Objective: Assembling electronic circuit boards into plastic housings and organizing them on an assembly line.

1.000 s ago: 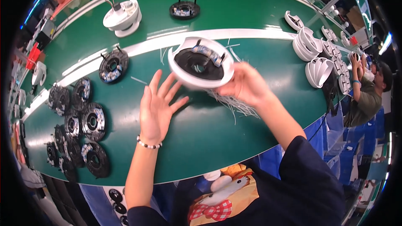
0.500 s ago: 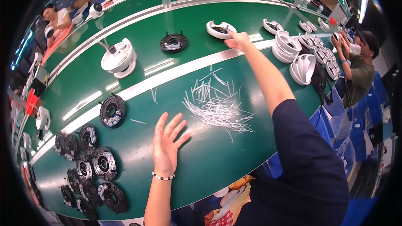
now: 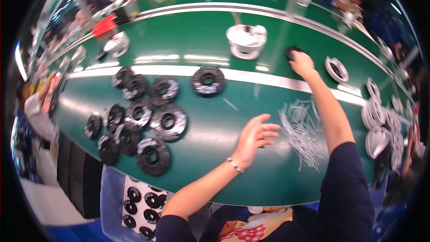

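On the green belt, my right hand [image 3: 303,65] is closed on a black round part [image 3: 293,53], whose far side shows past the fingers. Motion blur softens this grip. To the right of it lies a white ring-shaped shell [image 3: 337,69] with a dark inside. My left hand [image 3: 254,140], fingers stretched and holding nothing, hovers over the near worktop, left of a loose pile of thin white strips [image 3: 302,134]. A white round housing [image 3: 246,40] stands on the belt farther left.
Several black ring parts with circuit boards [image 3: 168,122] lie at left, one more [image 3: 208,80] near the pale rail. White shells [image 3: 375,114] are stacked at right. A box of black discs [image 3: 143,204] sits below the table edge. Other people work around the line.
The view has swung left. My right hand has gone from beside the white shell to the black round part and closed on it. My left hand stays open above the worktop.
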A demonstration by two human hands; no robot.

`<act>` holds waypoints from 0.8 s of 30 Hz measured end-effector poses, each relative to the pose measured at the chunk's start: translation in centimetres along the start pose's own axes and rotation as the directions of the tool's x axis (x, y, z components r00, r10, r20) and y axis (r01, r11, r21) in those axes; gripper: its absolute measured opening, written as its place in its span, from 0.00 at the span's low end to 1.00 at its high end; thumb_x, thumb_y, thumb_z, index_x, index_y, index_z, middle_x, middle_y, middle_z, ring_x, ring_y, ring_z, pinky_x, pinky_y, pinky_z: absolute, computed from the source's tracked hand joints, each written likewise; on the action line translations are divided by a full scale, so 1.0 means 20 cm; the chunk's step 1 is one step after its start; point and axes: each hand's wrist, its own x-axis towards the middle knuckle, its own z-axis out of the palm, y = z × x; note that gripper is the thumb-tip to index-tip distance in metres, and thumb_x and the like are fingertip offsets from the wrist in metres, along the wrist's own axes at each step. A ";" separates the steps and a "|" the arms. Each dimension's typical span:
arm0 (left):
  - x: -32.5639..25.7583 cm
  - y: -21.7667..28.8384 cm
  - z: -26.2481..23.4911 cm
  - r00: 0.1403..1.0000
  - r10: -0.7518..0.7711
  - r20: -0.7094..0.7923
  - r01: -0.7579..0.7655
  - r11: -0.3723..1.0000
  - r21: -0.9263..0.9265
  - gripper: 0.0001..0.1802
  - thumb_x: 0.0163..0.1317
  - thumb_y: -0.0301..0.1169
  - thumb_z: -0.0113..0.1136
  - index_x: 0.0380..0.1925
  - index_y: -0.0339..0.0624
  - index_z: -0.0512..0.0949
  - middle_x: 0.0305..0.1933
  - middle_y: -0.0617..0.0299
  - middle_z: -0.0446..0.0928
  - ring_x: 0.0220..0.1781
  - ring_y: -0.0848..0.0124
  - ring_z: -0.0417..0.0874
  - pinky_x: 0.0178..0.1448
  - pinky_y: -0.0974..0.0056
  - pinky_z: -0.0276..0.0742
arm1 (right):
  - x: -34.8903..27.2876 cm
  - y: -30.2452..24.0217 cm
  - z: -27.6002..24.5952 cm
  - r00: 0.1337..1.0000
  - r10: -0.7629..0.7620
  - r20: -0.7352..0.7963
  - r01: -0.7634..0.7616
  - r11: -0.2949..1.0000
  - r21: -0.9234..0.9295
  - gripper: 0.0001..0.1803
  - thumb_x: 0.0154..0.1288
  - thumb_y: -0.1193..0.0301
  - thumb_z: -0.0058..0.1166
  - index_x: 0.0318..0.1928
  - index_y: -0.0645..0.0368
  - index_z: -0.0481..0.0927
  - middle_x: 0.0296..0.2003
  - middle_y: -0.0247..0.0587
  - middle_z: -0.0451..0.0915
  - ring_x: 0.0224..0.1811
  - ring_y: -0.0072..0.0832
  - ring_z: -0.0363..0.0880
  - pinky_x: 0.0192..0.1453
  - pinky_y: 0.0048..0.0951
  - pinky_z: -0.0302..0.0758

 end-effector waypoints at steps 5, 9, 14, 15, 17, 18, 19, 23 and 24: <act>-0.07 0.05 0.01 0.994 -0.107 0.014 0.107 0.967 -0.230 0.29 0.62 0.51 0.35 0.55 0.40 0.58 0.52 0.51 0.68 0.50 0.65 0.71 0.49 0.61 0.68 | -0.19 -0.11 -0.22 0.994 -0.035 -0.105 0.056 0.978 0.199 0.20 0.42 0.74 0.58 0.41 0.59 0.74 0.33 0.51 0.77 0.34 0.44 0.76 0.38 0.39 0.72; 0.00 0.09 -0.09 0.970 -0.231 0.076 0.233 0.796 -0.558 0.47 0.52 0.62 0.42 0.61 0.39 0.47 0.60 0.49 0.58 0.59 0.57 0.63 0.57 0.46 0.60 | -0.57 -0.43 -0.53 0.867 -0.464 -0.181 0.488 0.719 0.495 0.24 0.38 0.79 0.57 0.43 0.59 0.73 0.37 0.46 0.77 0.39 0.41 0.75 0.43 0.36 0.72; 0.03 0.12 -0.01 0.952 -0.060 0.301 0.205 0.854 -0.478 0.52 0.47 0.70 0.33 0.56 0.31 0.56 0.58 0.41 0.59 0.60 0.50 0.60 0.64 0.51 0.52 | -0.91 -0.59 -0.70 0.575 -0.799 -0.176 0.743 0.420 0.521 0.23 0.42 0.78 0.51 0.45 0.64 0.71 0.46 0.48 0.72 0.46 0.41 0.71 0.50 0.41 0.66; 0.01 0.13 0.03 0.956 -0.038 0.292 0.174 0.873 -0.455 0.50 0.51 0.67 0.33 0.56 0.29 0.56 0.59 0.39 0.57 0.60 0.50 0.60 0.63 0.52 0.54 | -0.93 -0.58 -0.68 0.569 -0.798 -0.199 0.750 0.404 0.523 0.20 0.43 0.77 0.49 0.43 0.66 0.71 0.47 0.49 0.71 0.48 0.43 0.69 0.52 0.43 0.64; 0.03 0.09 0.01 0.967 -0.022 0.252 0.138 0.882 -0.451 0.43 0.55 0.59 0.36 0.57 0.30 0.55 0.58 0.44 0.60 0.59 0.52 0.63 0.62 0.51 0.57 | -0.95 -0.55 -0.68 0.565 -0.768 -0.300 0.779 0.377 0.502 0.20 0.43 0.76 0.50 0.42 0.67 0.71 0.45 0.47 0.72 0.53 0.43 0.65 0.55 0.44 0.62; 0.03 0.09 0.05 0.967 -0.023 0.252 0.140 0.877 -0.460 0.41 0.56 0.57 0.38 0.58 0.32 0.55 0.58 0.48 0.62 0.58 0.54 0.64 0.61 0.53 0.59 | -0.98 -0.51 -0.68 0.544 -0.727 -0.419 0.835 0.418 0.358 0.21 0.42 0.76 0.53 0.42 0.66 0.71 0.45 0.47 0.72 0.54 0.44 0.63 0.54 0.44 0.62; 0.02 0.07 0.02 0.976 -0.053 0.211 0.164 0.814 -0.557 0.39 0.56 0.56 0.39 0.60 0.39 0.53 0.60 0.51 0.59 0.59 0.53 0.63 0.59 0.44 0.59 | -1.02 -0.45 -0.75 0.590 -0.681 -0.434 0.806 0.465 0.366 0.22 0.41 0.75 0.54 0.42 0.65 0.71 0.45 0.46 0.71 0.53 0.44 0.64 0.53 0.45 0.63; 0.00 0.09 -0.03 0.894 -0.029 0.446 0.290 0.797 -0.530 0.43 0.52 0.58 0.46 0.63 0.51 0.43 0.66 0.53 0.43 0.66 0.48 0.45 0.54 0.27 0.49 | -1.17 0.08 -0.88 0.748 -0.266 -0.608 0.339 0.941 0.005 0.18 0.40 0.72 0.58 0.36 0.59 0.75 0.35 0.41 0.76 0.41 0.37 0.73 0.44 0.33 0.70; 0.00 0.09 -0.03 0.886 -0.023 0.462 0.286 0.812 -0.509 0.42 0.53 0.56 0.46 0.63 0.51 0.43 0.67 0.56 0.41 0.67 0.51 0.43 0.56 0.29 0.48 | -1.23 0.30 -0.86 0.759 -0.102 -0.643 0.118 0.993 -0.019 0.16 0.41 0.71 0.59 0.35 0.59 0.76 0.32 0.42 0.77 0.37 0.38 0.74 0.41 0.33 0.71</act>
